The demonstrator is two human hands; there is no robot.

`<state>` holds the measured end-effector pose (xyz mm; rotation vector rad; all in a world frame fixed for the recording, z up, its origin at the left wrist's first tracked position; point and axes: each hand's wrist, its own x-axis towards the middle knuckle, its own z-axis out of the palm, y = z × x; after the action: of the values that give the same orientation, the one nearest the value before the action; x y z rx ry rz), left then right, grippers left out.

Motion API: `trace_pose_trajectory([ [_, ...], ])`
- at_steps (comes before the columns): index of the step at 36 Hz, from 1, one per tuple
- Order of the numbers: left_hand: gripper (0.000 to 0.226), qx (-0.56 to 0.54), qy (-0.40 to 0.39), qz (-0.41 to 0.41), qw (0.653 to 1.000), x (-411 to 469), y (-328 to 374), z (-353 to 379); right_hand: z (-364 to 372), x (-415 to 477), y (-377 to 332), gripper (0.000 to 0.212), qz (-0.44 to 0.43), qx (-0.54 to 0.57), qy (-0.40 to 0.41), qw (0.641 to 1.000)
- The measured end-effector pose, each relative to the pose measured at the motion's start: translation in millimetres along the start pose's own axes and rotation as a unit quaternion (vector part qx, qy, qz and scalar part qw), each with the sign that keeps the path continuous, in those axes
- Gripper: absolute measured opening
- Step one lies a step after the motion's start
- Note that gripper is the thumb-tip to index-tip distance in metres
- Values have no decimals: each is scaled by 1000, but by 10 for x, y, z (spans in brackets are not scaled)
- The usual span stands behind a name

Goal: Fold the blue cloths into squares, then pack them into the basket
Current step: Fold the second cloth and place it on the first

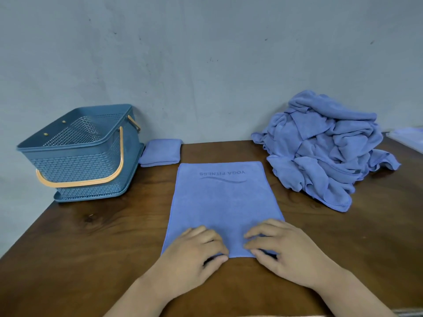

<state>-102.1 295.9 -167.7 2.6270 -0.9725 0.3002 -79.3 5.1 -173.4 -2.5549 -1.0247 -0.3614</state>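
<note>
Flat rectangular microfibre blue cloth [222,197] on wood table [91,248], by near edge. L hand [194,255] & R hand [283,250] pinch its near hem, fingers curled. Perforated plastic basket [75,165] at far-left corner, folded square [160,152] beside it; crumpled pile [325,152] far right.

We face grey-blue wall [206,53]: matte, uneven tone, scattered small dark flecks and scuffs. Below us, dark brown wooden table [68,248]: glossy, grain and knot showing, far edge meeting wall. Light we see is soft, even; faint sheen on wood.
</note>
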Motion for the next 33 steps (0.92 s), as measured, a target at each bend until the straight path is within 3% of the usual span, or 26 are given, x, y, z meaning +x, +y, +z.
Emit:
trace_pose_trajectory([
  [7,17,-3,1,-15,1000,10,37,-36,-29,13,-91,28,15,-4,-4,1000],
  [12,13,2,8,-21,1000,1,71,-40,20,13,-88,14,11,-22,21,999],
  [17,32,50,78,-31,995,178,128,112,-18,29,-69,14,24,-13,20,999],
  [21,28,91,109,-33,989,349,121,233,-44,41,-65,18,39,6,23,999],
  [26,9,80,85,-51,992,163,12,225,-48,7,-40,18,60,15,-5,998],
  [33,13,9,44,-101,994,-192,-337,-77,-206,-222,148,37,182,117,12,976],
])
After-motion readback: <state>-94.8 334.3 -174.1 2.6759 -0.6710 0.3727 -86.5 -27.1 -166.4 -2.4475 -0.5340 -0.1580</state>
